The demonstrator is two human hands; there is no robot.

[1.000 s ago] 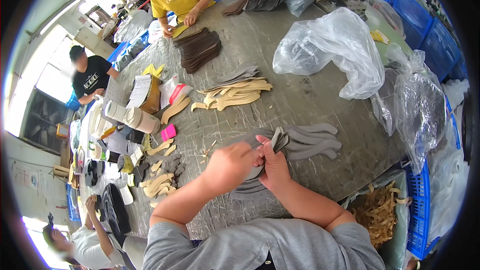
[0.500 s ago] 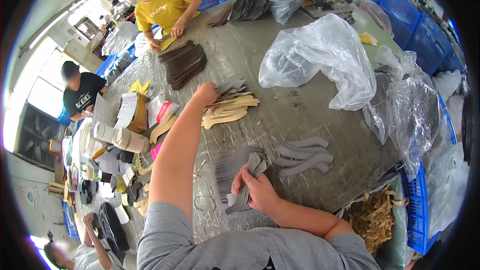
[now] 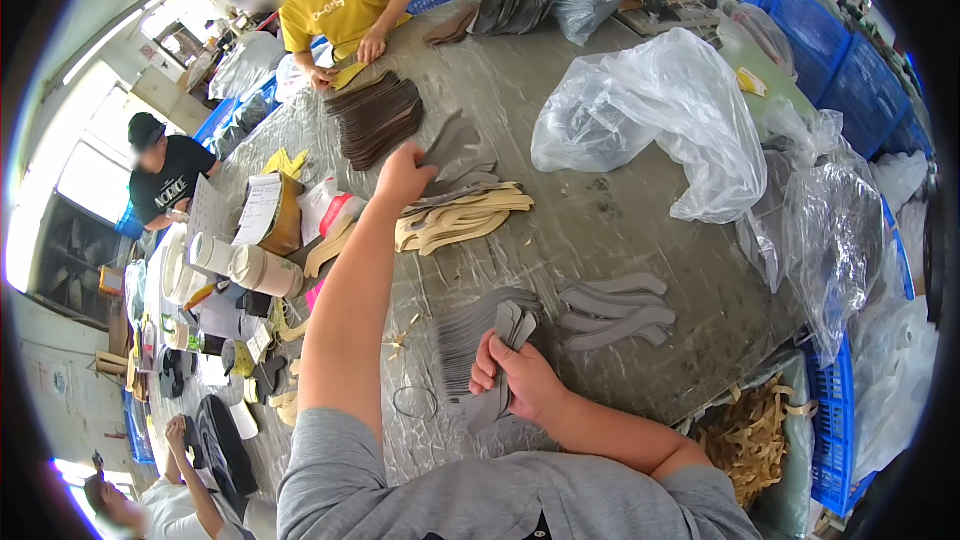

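Note:
My right hand (image 3: 522,378) is closed around a small bunch of grey curved strips (image 3: 515,325), held above the near end of a fanned grey stack (image 3: 462,340). My left hand (image 3: 402,178) reaches far across the table, its fingers pinched at the edge of a grey cut piece (image 3: 455,145) on a loose pile. Cream curved strips (image 3: 465,220) lie just below that pile, towards me. To the right of the fanned stack rests a separate group of grey strips (image 3: 618,310). Beyond my left hand sits a dark brown fanned stack (image 3: 375,120).
Clear plastic bags (image 3: 650,110) cover the table's far right. Blue crates (image 3: 830,410) and a bin of tan scraps (image 3: 745,435) stand along the right edge. White tubs (image 3: 265,270) crowd the left side. A person in yellow (image 3: 345,0) works across the table.
My left hand has shifted slightly left, and the grey pieces beside it are now lifted and spread. My right hand still holds its strips, now tilted a little differently.

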